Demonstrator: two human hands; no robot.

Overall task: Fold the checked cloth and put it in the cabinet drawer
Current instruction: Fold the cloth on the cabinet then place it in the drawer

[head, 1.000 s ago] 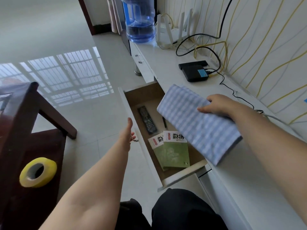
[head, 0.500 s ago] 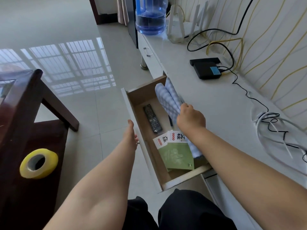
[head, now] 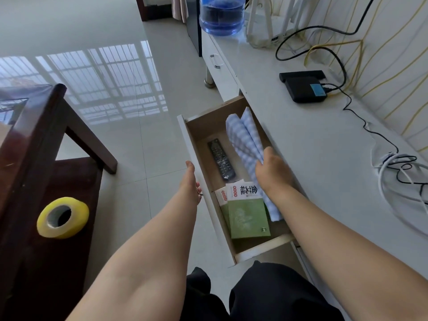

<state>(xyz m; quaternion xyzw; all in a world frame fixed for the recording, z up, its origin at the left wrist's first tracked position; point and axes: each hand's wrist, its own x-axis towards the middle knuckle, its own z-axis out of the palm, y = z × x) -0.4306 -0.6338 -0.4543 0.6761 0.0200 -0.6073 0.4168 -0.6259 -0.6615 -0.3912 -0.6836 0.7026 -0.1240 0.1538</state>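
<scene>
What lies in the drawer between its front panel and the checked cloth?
In the head view, a black remote control lies on the drawer floor between the front panel and the checked cloth; nearer the camera are green booklets.

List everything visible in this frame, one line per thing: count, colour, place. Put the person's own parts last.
checked cloth: 1, blue-white, folded, in drawer along its right side
drawer: 1, white front, brown inside, pulled open
remote: 1, black, drawer floor
booklets: at least 2, green and white, near end of drawer
cabinet top: 1, white, right
black box: 1, on cabinet top
cables: several, black, white, yellow, by the wall
water bottle: 1, blue, far end
tape roll: 1, yellow, on dark wooden table
left hand: at drawer front, grip hidden
right hand: grips the cloth
</scene>
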